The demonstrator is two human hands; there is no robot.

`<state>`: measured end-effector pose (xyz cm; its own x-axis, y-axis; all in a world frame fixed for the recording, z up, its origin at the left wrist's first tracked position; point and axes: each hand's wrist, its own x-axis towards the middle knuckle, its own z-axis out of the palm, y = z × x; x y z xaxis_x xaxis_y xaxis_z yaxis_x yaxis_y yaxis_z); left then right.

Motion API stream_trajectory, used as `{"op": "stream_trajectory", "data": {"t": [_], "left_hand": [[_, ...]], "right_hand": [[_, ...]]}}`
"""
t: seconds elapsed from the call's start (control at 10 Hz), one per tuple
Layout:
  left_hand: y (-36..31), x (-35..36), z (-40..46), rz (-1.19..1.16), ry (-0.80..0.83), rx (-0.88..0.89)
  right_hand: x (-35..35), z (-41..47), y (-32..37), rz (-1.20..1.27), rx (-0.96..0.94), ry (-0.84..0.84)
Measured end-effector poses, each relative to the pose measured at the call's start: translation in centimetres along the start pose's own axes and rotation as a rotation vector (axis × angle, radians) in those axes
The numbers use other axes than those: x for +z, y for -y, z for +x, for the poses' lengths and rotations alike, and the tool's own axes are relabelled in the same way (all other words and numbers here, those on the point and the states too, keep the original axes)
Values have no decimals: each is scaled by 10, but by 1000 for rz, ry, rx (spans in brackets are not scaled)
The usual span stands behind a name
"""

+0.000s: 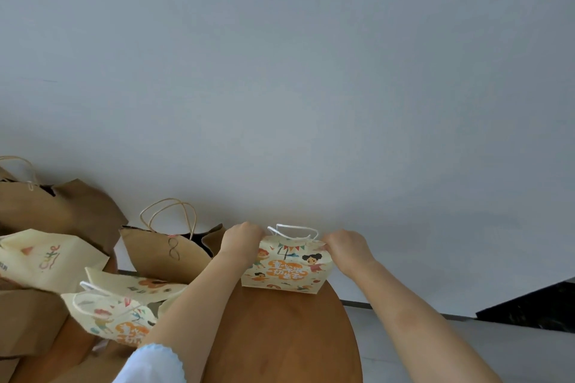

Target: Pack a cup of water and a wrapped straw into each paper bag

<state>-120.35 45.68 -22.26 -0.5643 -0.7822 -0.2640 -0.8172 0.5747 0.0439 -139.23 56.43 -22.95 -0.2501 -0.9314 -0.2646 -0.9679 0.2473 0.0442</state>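
Both my hands are on the small cream paper bag with cartoon children printed on it point(286, 267), standing upright at the far edge of the round brown wooden surface point(280, 336). My left hand point(241, 241) and right hand point(345, 246) grip its top corners (fingers curled over the rim, white cord handles point(295, 231) between them). Brown kraft bags point(165, 253) crowd the left.

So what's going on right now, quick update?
Both hands grip printed bag top, upright on table. No cup or straw visible. More bags left.
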Motion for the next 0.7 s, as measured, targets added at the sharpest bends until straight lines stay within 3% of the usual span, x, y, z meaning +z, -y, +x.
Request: {"op": "stream_trajectory", "data": {"t": [0.3, 0.7], "left_hand": [[-1, 10, 5, -70, -52, 17], [-14, -9, -43, -77, -180, -7]], "right_hand": [[3, 5, 0, 114, -2, -9], [-19, -50, 9, 173, -72, -118]]}}
